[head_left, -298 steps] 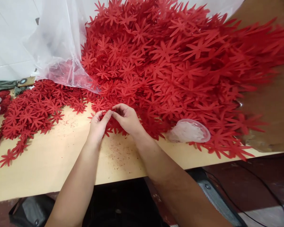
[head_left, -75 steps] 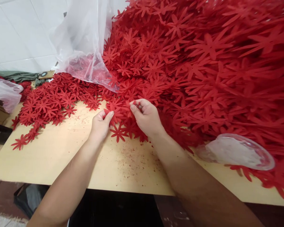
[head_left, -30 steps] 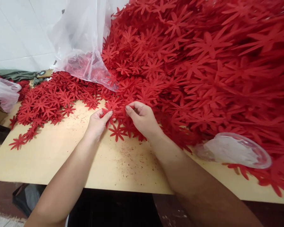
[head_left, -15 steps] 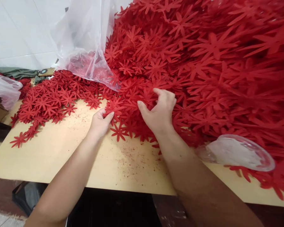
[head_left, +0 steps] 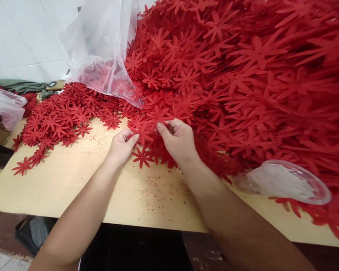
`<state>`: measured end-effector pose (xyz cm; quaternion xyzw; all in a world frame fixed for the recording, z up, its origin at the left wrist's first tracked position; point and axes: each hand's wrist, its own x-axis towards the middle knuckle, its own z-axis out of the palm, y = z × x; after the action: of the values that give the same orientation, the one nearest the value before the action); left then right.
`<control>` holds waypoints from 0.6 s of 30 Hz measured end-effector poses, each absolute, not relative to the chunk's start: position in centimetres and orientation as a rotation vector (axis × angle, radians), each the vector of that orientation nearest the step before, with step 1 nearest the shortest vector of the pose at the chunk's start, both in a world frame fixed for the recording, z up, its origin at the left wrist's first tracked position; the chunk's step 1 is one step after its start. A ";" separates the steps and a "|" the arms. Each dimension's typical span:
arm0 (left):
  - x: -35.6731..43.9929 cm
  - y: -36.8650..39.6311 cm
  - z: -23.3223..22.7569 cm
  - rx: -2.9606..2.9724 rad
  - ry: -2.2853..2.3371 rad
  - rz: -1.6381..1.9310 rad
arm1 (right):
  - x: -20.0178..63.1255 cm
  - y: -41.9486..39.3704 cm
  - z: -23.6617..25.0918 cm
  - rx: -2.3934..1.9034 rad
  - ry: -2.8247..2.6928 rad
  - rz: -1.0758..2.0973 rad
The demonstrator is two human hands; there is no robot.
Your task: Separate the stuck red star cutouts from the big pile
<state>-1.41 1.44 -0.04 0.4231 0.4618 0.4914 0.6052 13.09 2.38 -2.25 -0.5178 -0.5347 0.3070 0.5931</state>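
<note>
Between my hands are red flower-shaped fabric cutouts with narrow petals. My left hand (head_left: 122, 146) pinches one red flower cutout (head_left: 142, 132) by a petal, thumb on top. At its right, my right hand (head_left: 179, 141) has thumb and fingers closed on another red flower cutout (head_left: 160, 114), whose petals stick out past the fingertips. Both cutouts overlap in front of a large heap of the same flowers (head_left: 186, 81), so their edges are hard to tell apart. A single flower (head_left: 142, 157) lies on the table just below my hands.
A smaller heap of red flowers (head_left: 56, 118) spreads across the table (head_left: 107, 195) at left. Behind it hangs a clear plastic bag (head_left: 101, 49). An oval clear plastic container (head_left: 288, 182) rests by the big heap at right. A white plastic bag (head_left: 7, 107) lies at far left.
My right hand has moved left and down from the heap, closing from spread fingers onto a flower cutout. My left hand has shifted slightly right, still pinching its flower.
</note>
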 end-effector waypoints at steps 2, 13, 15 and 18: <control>-1.4 1.6 0.1 0.961 1.106 1.148 | 14.0 3.0 -2.7 -1.230 -1.223 0.624; -1.6 1.6 -0.6 1.032 1.154 1.155 | 14.2 2.1 -1.8 -1.244 -1.434 0.418; -1.5 1.6 -0.9 1.027 1.103 1.157 | 12.7 1.3 -1.4 -1.114 -1.469 0.763; -1.4 1.6 -1.1 1.042 1.021 1.143 | 11.8 0.9 -1.2 -1.071 -1.430 0.942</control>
<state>-1.40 1.61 -1.10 0.4495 0.4406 0.4931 0.6005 11.78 0.93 -1.15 -0.4489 -0.5997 0.3948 0.5320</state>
